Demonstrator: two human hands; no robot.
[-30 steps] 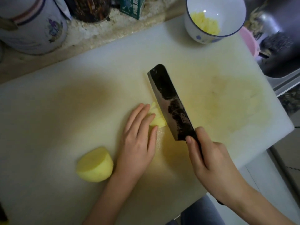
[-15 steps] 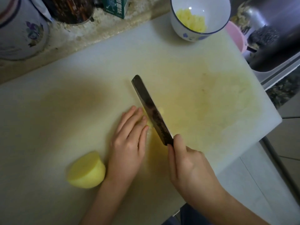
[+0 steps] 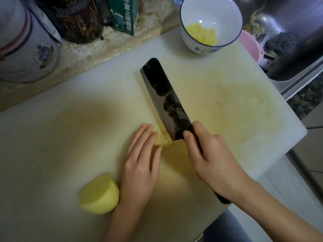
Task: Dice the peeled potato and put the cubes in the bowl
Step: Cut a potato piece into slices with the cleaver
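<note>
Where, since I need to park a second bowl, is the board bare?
Free: the cutting board right of the cleaver, in front of the bowl; left of the left hand, beyond the potato half. Crowded: around the right hand, and the counter behind.

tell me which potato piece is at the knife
The small piece under the left hand's fingers, against the knife. The big half lies apart, left of that wrist; the cubes are in the bowl.
</note>
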